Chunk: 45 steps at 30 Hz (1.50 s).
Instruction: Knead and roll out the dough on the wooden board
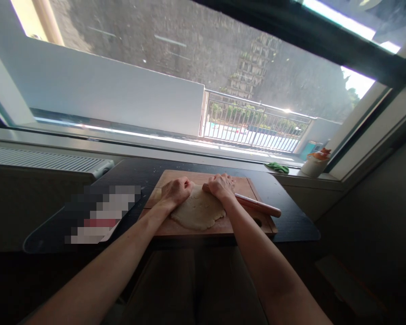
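Observation:
A flat, roughly round sheet of dough (pixel 199 208) lies on a wooden cutting board (pixel 162 229). My left hand (pixel 178 190) rests at the dough's upper left edge with its fingers curled in. Whatever may be inside those fingers is hidden. My right hand (pixel 222 184) is closed over a wooden rolling pin (pixel 260 206) near its left end, above the dough's upper right part. The pin slants down to the right, and its far end reaches past the board's right edge.
The board sits on a dark table (pixel 296 223) below a large window. A pixelated pale object (pixel 111 212) lies left of the board. On the sill are a green cloth-like item (pixel 277 168) and a white pot (pixel 313 166). A radiator (pixel 47 160) stands at left.

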### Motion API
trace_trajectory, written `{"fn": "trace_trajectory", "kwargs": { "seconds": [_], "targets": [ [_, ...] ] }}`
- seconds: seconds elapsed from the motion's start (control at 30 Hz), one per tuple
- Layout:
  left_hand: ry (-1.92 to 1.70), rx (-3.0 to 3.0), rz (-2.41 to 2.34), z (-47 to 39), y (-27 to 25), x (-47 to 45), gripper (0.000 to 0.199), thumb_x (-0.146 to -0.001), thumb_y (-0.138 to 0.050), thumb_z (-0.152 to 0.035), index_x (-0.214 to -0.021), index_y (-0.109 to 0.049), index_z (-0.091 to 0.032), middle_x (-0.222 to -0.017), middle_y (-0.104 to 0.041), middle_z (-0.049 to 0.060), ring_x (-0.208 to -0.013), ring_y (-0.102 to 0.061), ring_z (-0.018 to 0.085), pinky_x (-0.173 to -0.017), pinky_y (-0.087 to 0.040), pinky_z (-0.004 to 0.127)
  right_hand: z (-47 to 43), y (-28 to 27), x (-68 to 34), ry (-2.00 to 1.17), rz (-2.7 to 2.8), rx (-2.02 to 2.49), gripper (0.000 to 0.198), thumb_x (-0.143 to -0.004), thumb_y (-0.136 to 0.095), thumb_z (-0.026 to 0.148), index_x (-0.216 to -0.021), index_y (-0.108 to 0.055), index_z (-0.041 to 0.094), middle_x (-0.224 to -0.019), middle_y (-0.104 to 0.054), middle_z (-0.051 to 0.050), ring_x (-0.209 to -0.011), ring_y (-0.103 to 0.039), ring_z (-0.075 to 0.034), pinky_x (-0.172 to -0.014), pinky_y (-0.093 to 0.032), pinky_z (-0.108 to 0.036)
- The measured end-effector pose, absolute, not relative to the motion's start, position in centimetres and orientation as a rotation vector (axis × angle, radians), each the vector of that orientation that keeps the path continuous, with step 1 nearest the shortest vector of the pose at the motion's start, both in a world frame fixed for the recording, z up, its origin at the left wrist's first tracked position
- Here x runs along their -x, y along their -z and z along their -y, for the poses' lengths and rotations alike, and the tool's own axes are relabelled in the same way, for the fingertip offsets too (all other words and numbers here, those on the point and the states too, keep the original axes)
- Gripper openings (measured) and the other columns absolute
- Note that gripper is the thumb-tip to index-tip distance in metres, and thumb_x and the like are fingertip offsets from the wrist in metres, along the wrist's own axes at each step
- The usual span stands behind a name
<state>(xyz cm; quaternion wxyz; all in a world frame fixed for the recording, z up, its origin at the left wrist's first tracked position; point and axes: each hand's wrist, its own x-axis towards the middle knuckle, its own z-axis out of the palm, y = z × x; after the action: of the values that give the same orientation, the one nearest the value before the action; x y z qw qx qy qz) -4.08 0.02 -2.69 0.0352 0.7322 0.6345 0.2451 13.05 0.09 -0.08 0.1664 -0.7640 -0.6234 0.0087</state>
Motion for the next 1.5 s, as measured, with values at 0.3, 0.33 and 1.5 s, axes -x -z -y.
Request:
{"fn": "trace_trajectory", "kwargs": {
  "seconds": [0.3,0.33,1.5],
  "targets": [
    [-0.797,-2.275,-1.909,-0.4,3.4,4.5,0.034,-0.085,-0.037,-0.045,-0.082,-0.063,-0.023,-0.08,-0.07,0.004,-0.074,-0.064,0.021,-0.058,-0.035,0.028,-4.1,0.1,-14.9,-0.114,1.69,2.254,0.042,-0.085,-0.04,0.039,-0.107,-0.066,0.013,-0.118,-0.057,-0.018,-0.111,-0.049,-0.033,-0.091,-0.038,-0.045],
    [-0.796,-2.273,-1.908,-0.5,3.5,4.5,0.034,-0.085,-0.037,-0.046,-0.083,-0.063,-0.024,-0.08,-0.07,0.004,-0.073,-0.063,0.021,-0.058,-0.035,0.028,-4.3,0.2,-15.0,-0.119,1.685,2.259,0.042,-0.085,-0.041,0.038,-0.108,-0.066,0.013,-0.118,-0.057,-0.018,-0.111,-0.049,-0.033,-0.091,-0.038,-0.045],
    [-0.77,-2.221,-1.946,0.2,2.6,4.1,0.031,-0.085,-0.038,-0.044,-0.089,-0.061,-0.024,-0.083,-0.07,0.003,-0.076,-0.063,0.021,-0.058,-0.035,0.027,0.4,-0.3,-12.9,-0.052,1.788,2.157,0.044,-0.089,-0.033,0.04,-0.101,-0.068,0.017,-0.113,-0.061,-0.014,-0.107,-0.051,-0.029,-0.093,-0.035,-0.042]
  ]
}}
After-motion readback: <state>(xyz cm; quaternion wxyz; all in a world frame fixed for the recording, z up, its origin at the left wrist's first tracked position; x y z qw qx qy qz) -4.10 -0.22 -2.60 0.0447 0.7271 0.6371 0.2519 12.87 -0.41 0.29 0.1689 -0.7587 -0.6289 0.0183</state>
